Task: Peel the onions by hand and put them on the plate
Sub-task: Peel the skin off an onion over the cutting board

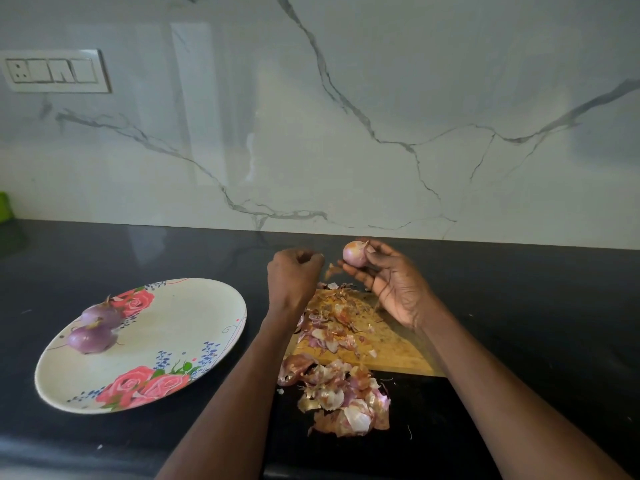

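Observation:
My right hand [389,284] holds a small pinkish onion [354,253] in its fingertips above the far end of the wooden cutting board [398,351]. A strip of dry skin [333,270] hangs from the onion's lower left. My left hand [294,271] is curled just left of the onion; whether it pinches a bit of skin I cannot tell. Two peeled purple onions [93,329] lie on the left side of the flowered oval plate [173,327].
Onion skins [341,396] are heaped on the board and spill onto the black counter [519,306] in front of it. A marble backsplash rises behind, with a switch panel [55,71] at the upper left. Something green [5,206] shows at the left edge.

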`<state>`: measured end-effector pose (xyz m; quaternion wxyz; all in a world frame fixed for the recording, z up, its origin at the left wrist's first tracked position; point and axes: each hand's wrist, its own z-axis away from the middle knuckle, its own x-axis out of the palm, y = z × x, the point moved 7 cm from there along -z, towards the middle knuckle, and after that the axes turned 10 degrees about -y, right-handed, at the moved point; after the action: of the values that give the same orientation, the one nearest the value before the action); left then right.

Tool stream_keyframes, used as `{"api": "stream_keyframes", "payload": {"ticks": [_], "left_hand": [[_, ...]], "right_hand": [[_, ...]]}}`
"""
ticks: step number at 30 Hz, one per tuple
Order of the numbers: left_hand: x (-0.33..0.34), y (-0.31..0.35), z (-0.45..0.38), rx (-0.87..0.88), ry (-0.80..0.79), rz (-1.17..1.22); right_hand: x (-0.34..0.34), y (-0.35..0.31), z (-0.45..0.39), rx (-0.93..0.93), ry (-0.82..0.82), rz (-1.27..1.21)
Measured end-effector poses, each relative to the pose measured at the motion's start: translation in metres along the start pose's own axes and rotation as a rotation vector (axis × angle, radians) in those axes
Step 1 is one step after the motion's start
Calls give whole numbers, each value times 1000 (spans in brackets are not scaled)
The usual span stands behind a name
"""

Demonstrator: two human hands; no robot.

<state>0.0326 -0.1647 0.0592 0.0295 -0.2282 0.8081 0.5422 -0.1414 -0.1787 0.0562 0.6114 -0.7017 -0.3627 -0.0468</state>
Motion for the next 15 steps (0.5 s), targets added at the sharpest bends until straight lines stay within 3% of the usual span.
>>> {"api": "stream_keyframes", "payload": {"ticks": [8, 15], "left_hand": [[15, 10, 0, 32, -204, 413], [15, 24, 6, 196, -238, 356]], "right_hand": [[-1, -1, -1, -7, -9, -26], [0, -2, 1, -11, -8, 70]]}}
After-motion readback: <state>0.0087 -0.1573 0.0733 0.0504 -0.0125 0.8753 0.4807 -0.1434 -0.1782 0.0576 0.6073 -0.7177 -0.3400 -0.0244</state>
